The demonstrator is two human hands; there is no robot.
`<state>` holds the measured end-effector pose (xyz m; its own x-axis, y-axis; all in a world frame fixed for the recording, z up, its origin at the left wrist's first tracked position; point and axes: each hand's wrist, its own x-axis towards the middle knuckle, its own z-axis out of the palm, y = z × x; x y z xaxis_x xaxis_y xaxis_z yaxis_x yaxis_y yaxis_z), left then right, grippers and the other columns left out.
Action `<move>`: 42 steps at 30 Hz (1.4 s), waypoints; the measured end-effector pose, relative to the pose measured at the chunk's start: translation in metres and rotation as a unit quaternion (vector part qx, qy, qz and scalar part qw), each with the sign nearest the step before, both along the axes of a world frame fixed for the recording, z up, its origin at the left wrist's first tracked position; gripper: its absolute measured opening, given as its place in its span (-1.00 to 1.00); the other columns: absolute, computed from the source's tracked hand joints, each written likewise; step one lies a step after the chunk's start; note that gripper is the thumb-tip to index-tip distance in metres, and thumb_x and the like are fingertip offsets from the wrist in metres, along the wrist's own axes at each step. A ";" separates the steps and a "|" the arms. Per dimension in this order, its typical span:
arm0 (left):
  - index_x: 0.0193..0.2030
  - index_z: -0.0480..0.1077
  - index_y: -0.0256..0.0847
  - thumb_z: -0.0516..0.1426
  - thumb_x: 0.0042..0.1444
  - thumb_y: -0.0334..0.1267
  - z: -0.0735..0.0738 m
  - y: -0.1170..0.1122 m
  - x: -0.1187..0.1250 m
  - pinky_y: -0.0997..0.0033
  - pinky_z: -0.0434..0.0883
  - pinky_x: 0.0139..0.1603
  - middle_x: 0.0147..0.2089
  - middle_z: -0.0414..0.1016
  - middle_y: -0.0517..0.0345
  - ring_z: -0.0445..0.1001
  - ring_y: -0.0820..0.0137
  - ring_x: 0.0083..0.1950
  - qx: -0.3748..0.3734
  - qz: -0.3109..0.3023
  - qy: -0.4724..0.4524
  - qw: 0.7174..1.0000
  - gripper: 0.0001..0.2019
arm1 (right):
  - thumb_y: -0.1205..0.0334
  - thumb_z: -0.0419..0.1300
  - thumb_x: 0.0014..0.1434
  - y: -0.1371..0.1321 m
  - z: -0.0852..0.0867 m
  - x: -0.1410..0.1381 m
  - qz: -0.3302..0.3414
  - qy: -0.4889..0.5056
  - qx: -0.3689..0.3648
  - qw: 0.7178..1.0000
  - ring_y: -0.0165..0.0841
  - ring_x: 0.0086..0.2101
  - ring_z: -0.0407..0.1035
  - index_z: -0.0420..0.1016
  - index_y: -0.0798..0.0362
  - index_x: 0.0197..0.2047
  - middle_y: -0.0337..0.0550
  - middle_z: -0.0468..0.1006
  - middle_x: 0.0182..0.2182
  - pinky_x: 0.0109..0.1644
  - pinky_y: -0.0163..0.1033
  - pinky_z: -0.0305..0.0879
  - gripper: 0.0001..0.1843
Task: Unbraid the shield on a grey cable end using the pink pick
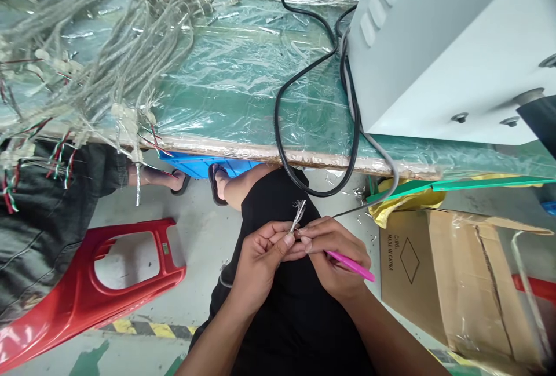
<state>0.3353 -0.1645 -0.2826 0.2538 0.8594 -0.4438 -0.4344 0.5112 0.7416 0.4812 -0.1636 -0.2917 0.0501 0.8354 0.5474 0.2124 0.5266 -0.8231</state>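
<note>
Above my lap, my left hand [263, 254] pinches a cable [297, 216] between thumb and fingers. The cable's upper end is frayed into loose silvery braid strands that point up and slightly right. My right hand [336, 248] is closed around a slim bright pink tool [351, 265], whose rear end sticks out to the lower right. Its working tip is hidden by the fingers, so I cannot tell its exact kind. Both hands' fingertips meet just below the frayed end.
Bundles of clear-jacketed cables [125, 57] lie on the film-covered green table [234, 86], some ends hanging over its edge. A white machine [417, 57] with a looping black cord [278, 115] stands at right. Below are a cardboard box [408, 260], a red stool [125, 295] and another person's leg [39, 219].
</note>
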 end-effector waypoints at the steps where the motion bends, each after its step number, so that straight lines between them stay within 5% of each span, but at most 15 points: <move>1: -0.15 0.55 -0.28 0.27 0.18 -0.27 0.000 0.000 0.000 0.27 0.61 -0.16 -0.27 0.73 0.02 0.69 0.15 -0.16 0.000 0.000 0.002 1.000 -0.85 | 0.66 0.26 0.03 0.000 0.000 0.000 0.000 -0.001 -0.001 1.000 -0.31 -0.32 0.56 0.58 -0.03 -0.29 -0.16 0.64 -0.32 -0.26 -0.13 0.58 -0.64; 23: -0.10 0.58 -0.21 0.26 0.20 -0.30 -0.002 0.001 -0.003 0.18 0.59 -0.01 -0.11 0.72 0.03 0.68 0.19 -0.14 0.016 -0.030 0.007 0.999 -0.85 | 0.55 0.27 0.11 0.004 -0.003 -0.005 -0.089 0.020 -0.054 0.994 -0.32 -0.30 0.56 0.58 -0.06 -0.35 -0.22 0.64 -0.35 -0.21 -0.15 0.55 -0.73; 33: -0.09 0.60 -0.18 0.26 0.20 -0.31 -0.003 0.007 -0.005 0.35 0.59 -0.09 -0.14 0.73 0.04 0.69 0.23 -0.16 0.019 -0.066 0.004 0.998 -0.85 | 0.54 0.27 0.11 0.014 0.001 -0.009 -0.128 0.047 -0.120 0.983 -0.35 -0.26 0.56 0.57 -0.01 -0.40 -0.22 0.62 -0.36 -0.16 -0.21 0.52 -0.77; 42: -0.14 0.60 -0.28 0.24 0.21 -0.30 0.000 0.008 -0.009 0.27 0.60 -0.10 -0.19 0.73 -0.06 0.70 0.16 -0.20 0.016 -0.088 -0.008 0.996 -0.86 | 0.48 0.24 0.18 0.024 -0.013 0.000 -0.252 0.087 -0.111 0.957 -0.35 -0.24 0.52 0.54 0.00 -0.37 -0.25 0.57 -0.37 -0.10 -0.19 0.46 -0.81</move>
<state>0.3260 -0.1569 -0.2821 0.4081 0.8152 -0.4109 -0.3523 0.5559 0.7529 0.4816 -0.1394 -0.3048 0.5513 0.7762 0.3059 0.2434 0.2010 -0.9489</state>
